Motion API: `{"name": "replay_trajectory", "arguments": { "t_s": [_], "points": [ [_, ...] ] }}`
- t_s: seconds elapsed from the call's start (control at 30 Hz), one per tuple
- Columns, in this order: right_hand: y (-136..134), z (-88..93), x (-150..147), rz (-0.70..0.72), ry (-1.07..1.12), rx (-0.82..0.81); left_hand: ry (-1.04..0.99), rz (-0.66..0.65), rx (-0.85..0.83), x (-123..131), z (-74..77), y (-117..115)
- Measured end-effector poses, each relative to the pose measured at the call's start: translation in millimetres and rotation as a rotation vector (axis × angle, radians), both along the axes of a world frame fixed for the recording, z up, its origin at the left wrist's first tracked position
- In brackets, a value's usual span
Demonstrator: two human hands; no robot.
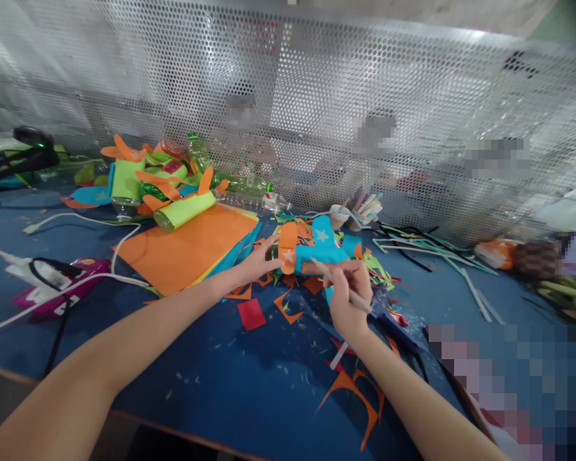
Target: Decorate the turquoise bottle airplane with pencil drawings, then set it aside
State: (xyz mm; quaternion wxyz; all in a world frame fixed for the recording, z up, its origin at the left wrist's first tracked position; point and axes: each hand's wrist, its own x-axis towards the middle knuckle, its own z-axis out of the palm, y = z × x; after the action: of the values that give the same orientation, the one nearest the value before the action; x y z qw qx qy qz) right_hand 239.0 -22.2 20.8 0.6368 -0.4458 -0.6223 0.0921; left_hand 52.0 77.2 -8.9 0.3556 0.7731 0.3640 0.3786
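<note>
A small bottle wrapped in blue paper [303,257] lies among paper scraps in front of me, its dark neck end showing at the left. An orange strip [288,238] with a pale star crosses it, and a blue strip [322,230] with a star sticks up behind. My left hand [262,262] is closed about the left end of this bottle, steadying it. In my right hand [349,298] is a slim pale pen [360,301], pinched between the fingers, its tip at the blue paper. Partly hidden under my right wrist is a dark blue tool [398,326].
Orange sheets [187,246] lie left, beside several paper-covered bottles [185,210]. A purple-and-white power strip [67,291] with cables sits far left. A red square [251,314] and orange offcuts [350,390] lie nearer. Cups of pens [365,211] stand before the perforated metal screen [307,96].
</note>
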Motion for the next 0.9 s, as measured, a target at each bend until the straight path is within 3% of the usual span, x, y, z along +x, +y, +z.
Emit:
{"name": "replay_trajectory", "arguments": {
  "t_s": [0.07,0.17,0.27,0.43,0.63,0.9],
  "points": [
    [-1,-0.3,-2,0.036,-0.257,0.149,-0.145,-0.054,-0.068,-1,2.8,-1],
    [-3,0.9,-7,0.2,-0.706,0.421,-0.271,-0.107,-0.107,0,7.4,-3],
    [-6,3.2,-14,0.275,-0.941,0.503,-0.294,-0.103,-0.104,0,8.5,-4],
    [-8,2.5,-14,0.238,-0.907,0.455,-0.212,-0.106,0.048,1,3.8,-1],
    [-7,-1.3,-9,0.176,-0.823,0.405,-0.211,-0.183,0.04,0,-1.6,1],
    [-5,-0.9,-9,0.176,-0.839,0.393,-0.262,-0.181,0.046,3,-4.0,-2]
  ]
}}
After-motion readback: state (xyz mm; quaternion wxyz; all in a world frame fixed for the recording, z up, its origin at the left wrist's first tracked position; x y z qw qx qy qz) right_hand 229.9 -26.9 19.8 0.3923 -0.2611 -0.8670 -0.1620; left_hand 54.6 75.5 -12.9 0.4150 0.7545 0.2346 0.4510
